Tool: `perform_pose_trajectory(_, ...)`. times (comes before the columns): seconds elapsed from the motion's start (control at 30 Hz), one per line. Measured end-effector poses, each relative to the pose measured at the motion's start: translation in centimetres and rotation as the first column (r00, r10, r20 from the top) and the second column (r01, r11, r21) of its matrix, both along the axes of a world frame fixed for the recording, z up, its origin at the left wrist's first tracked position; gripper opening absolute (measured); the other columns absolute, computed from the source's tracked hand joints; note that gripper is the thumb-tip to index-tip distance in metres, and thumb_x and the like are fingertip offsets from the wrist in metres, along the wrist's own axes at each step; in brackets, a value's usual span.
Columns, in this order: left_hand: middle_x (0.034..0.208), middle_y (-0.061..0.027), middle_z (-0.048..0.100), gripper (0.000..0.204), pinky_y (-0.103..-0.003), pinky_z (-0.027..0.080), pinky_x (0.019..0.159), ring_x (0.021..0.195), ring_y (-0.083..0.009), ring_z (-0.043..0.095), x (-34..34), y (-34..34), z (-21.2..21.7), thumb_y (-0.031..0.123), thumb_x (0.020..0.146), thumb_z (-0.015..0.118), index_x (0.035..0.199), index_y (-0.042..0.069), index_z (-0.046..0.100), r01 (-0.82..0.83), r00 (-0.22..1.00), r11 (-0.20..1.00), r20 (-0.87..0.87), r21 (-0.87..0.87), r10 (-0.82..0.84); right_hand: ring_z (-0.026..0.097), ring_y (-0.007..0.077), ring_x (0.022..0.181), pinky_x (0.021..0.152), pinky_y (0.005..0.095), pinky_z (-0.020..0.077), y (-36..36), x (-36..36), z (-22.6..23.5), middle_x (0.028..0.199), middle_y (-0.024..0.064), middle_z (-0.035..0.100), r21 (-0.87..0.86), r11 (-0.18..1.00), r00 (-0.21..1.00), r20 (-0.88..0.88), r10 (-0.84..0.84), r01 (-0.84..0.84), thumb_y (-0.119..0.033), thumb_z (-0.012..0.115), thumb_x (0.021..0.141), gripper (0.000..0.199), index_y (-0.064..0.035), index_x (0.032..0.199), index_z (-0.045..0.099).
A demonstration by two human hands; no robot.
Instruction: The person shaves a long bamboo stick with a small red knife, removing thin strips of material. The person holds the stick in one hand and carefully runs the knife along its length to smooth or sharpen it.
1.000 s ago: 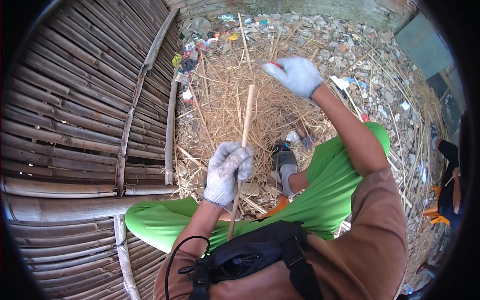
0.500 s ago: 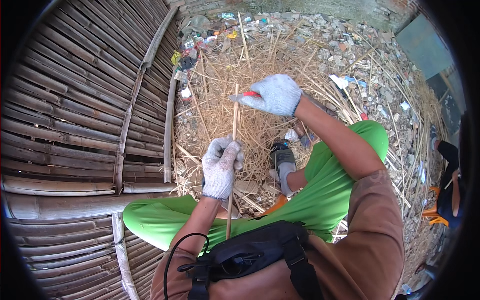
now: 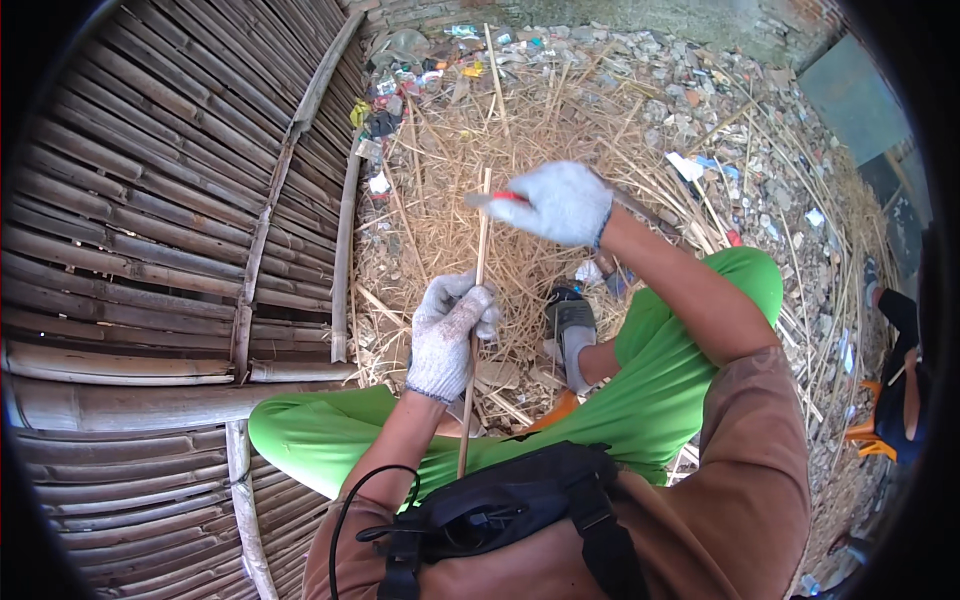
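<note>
My left hand [image 3: 448,335], in a white knit glove, grips a thin bamboo stick [image 3: 479,262] near its middle and holds it nearly upright in front of me. My right hand [image 3: 562,202], also gloved, is closed on a small knife with a red handle [image 3: 497,198]; its blade lies against the stick's upper end. The stick's lower end runs down toward my lap, between my green trouser legs [image 3: 640,400].
A wall of split bamboo slats [image 3: 160,230] fills the left side. Dry bamboo shavings and strips [image 3: 520,110] cover the ground ahead, with litter and rubble [image 3: 700,110] beyond. My sandalled foot [image 3: 570,330] rests on the shavings. Another person [image 3: 900,380] sits at the far right. A black pouch [image 3: 500,510] hangs on my chest.
My right hand with the knife has come down and toward me along the stick, from well above its tip to its upper end. The left hand has kept its grip.
</note>
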State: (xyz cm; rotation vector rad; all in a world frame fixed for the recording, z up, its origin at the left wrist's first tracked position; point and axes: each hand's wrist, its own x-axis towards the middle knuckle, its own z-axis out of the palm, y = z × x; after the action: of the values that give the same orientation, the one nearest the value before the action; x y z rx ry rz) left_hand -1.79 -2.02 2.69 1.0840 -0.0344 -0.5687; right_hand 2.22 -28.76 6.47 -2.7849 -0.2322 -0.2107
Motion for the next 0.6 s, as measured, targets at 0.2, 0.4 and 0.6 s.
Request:
perform_pose_trajectory(0.2, 0.104, -0.0115, 0.072, 0.016, -0.025, 0.05, 0.06, 0.075, -0.0133, 0.065, -0.5, 0.0, -0.8, -0.001, 0.104, 0.071, 0.118, 0.001, 0.063, -0.034, 0.997, 0.993, 0.077, 0.114, 0.025, 0.077, 0.039, 0.075, 0.07, 0.0531, 0.0609, -0.8, 0.6, 1.0, 0.08, 0.0195, 0.076, -0.123, 0.992, 0.998, -0.049, -0.041, 0.035, -0.08, 0.045, 0.104, 0.079, -0.0116, 0.084, 0.079)
perform_pose_trajectory(0.4, 0.105, -0.0106, 0.07, 0.02, -0.028, 0.052, 0.065, 0.078, -0.0147, 0.064, -1.1, -0.6, 0.6, 0.0, 0.104, 0.071, 0.122, 0.001, 0.062, 0.046, 0.998, 0.999, 0.044, 0.029, -0.047, 0.078, 0.0376, 0.083, 0.079, 0.0522, 0.0622, -7.4, 2.6, 1.0, 0.083, 0.0216, 0.077, -0.085, 0.927, 0.931, 0.019, -0.366, 0.366, -0.088, 0.035, 0.102, 0.094, -0.0069, 0.086, 0.08)
perform_pose_trajectory(0.6, 0.109, -0.0129, 0.068, 0.03, -0.028, 0.052, 0.068, 0.083, -0.0166, 0.063, 0.5, 0.5, -0.2, -0.002, 0.102, 0.071, 0.13, -0.001, 0.062, 0.08, 0.991, 0.997, -0.111, -0.019, -0.082, 0.077, 0.0407, 0.082, 0.076, 0.0535, 0.0604, -1.7, 0.3, 0.5, 0.085, 0.0215, 0.076, 0.012, 0.997, 0.995, -0.053, -0.08, 0.081, -0.076, 0.043, 0.107, 0.075, -0.0104, 0.103, 0.081)
